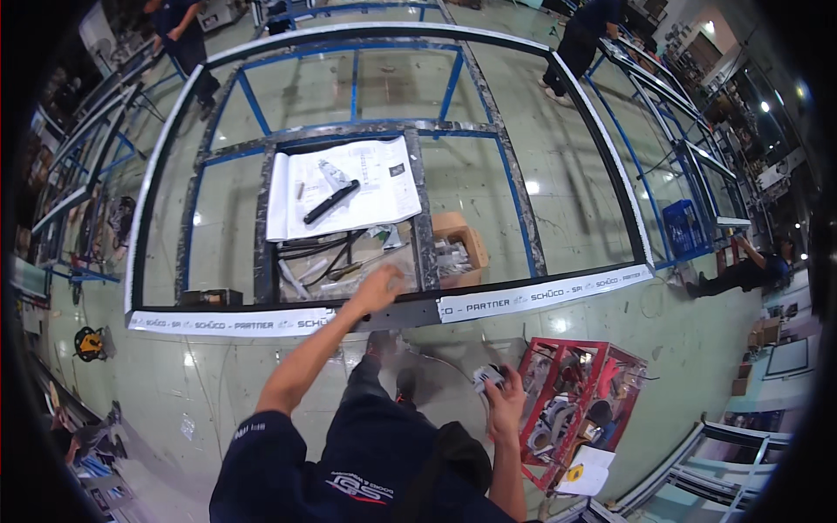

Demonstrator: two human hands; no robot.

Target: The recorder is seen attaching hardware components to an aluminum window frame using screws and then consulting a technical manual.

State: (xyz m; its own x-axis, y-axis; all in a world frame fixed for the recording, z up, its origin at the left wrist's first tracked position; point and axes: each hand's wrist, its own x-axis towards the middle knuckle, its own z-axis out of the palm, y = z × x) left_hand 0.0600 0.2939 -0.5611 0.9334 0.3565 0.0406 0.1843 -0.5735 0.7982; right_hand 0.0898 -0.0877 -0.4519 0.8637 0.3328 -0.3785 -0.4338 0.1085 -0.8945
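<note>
My left hand [380, 288] reaches over the near bar of a large dark window frame [412, 313], just above a tray of loose hardware [336, 272]. Its fingers are smeared by motion, so I cannot tell whether they grip anything. Closer to my body, on the right, my right hand [506, 403] is closed on a small white-and-black part [489, 376], held up in the fingertips. White printed tape covers much of the frame's rim, with a bare dark stretch near my left hand. Printed sheets [370, 179] lie beyond the tray, with a black bar-shaped piece [331, 202] on top.
A blue-legged workbench [519, 196] carries the frame. Beside the tray sits a cardboard box [462, 253] of small bagged parts. A red tool cart [534, 357] full of tools stands at my right. Other people work around more frames at the far left, far right and right.
</note>
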